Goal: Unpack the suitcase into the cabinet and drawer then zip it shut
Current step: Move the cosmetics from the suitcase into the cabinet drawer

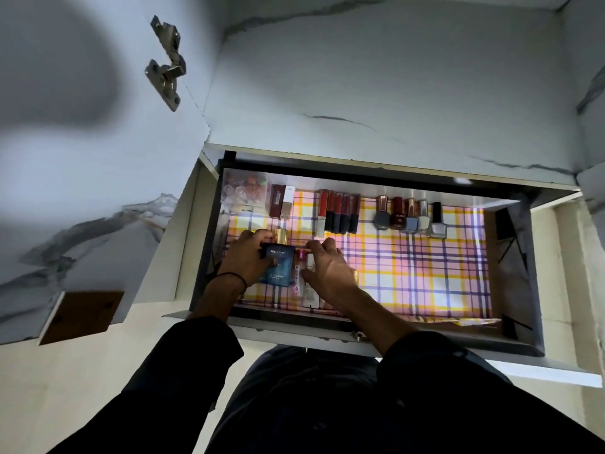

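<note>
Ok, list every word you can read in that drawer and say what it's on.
"BELLA VITA": top of the blue box held by the left hand.
"COLOGNE": lower on that box; anything before it unclear.
Print on the pink-capped tube, white tube and nail polish bottles: too blurred to read.

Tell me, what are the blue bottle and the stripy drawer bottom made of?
The flat blue cologne bottle looks like glossy glass, maybe plastic: its body seems see-through with a black cap. The pink-and-yellow checked drawer liner seems thin paper or plastic sheet: it lies flat, printed, with a rumpled front edge.
</note>
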`<state>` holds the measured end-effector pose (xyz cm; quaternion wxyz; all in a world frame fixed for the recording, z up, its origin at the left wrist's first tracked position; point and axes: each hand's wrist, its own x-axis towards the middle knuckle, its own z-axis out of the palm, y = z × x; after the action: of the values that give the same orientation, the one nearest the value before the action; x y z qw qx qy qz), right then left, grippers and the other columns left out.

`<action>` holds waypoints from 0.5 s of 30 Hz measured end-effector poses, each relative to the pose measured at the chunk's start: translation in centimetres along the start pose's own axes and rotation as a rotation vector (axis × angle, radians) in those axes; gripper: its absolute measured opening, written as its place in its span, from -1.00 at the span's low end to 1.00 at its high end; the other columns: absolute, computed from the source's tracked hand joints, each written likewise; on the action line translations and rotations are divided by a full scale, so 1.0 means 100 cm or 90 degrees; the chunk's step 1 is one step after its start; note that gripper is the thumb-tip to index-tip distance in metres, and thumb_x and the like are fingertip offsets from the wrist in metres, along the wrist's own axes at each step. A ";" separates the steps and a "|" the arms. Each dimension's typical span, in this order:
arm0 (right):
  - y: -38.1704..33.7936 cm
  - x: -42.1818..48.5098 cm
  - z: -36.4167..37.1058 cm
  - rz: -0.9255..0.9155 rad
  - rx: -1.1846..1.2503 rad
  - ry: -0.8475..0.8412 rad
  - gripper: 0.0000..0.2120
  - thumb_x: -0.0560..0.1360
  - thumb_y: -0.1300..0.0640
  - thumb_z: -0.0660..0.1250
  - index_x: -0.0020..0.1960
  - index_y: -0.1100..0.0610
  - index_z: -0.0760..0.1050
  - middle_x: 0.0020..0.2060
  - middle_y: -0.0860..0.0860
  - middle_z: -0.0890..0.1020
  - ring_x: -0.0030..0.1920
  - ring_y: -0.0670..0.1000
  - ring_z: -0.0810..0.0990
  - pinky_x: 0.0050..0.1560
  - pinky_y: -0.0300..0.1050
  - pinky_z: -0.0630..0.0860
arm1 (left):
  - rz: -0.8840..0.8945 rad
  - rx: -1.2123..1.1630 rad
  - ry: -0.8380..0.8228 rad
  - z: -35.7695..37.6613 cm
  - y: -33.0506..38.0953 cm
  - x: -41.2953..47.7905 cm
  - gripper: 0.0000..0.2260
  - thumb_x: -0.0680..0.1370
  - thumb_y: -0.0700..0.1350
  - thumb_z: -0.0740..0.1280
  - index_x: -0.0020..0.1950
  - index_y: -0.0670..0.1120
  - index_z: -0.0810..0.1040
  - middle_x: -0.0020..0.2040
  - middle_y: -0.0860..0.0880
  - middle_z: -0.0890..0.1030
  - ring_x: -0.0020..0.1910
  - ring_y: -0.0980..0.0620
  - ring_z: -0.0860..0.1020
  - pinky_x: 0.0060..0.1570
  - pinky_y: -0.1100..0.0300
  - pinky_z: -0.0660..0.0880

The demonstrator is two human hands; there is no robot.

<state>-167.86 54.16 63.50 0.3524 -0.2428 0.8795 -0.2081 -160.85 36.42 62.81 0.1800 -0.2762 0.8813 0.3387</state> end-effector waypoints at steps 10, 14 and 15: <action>-0.003 0.000 0.005 -0.018 -0.107 -0.002 -0.44 0.58 0.03 0.36 0.51 0.07 0.25 0.43 0.11 0.30 0.38 0.17 0.29 0.29 0.06 0.39 | 0.002 -0.035 -0.064 0.000 -0.013 -0.014 -0.59 0.42 -0.17 0.53 0.21 -0.17 0.49 0.19 -0.13 0.60 0.16 -0.13 0.55 0.18 0.06 0.48; -0.002 -0.002 0.007 -0.022 -0.094 0.003 -0.40 0.58 0.02 0.35 0.54 0.03 0.21 0.43 0.11 0.30 0.38 0.19 0.30 0.28 0.08 0.39 | 0.001 -0.037 -0.095 0.001 -0.017 -0.017 -0.61 0.42 -0.14 0.53 0.19 -0.08 0.49 0.13 -0.10 0.63 0.12 -0.11 0.58 0.16 -0.03 0.53; -0.001 -0.002 0.008 -0.024 -0.090 0.004 -0.39 0.57 0.03 0.36 0.54 0.02 0.19 0.43 0.11 0.30 0.37 0.20 0.30 0.28 0.09 0.39 | -0.003 -0.039 -0.096 0.001 -0.017 -0.018 -0.61 0.42 -0.13 0.53 0.19 -0.07 0.49 0.12 -0.10 0.64 0.11 -0.11 0.59 0.15 -0.04 0.54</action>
<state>-167.17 53.99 63.14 0.3278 -0.2832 0.8882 -0.1531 -158.38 36.08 62.79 0.2382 -0.2572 0.8537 0.3852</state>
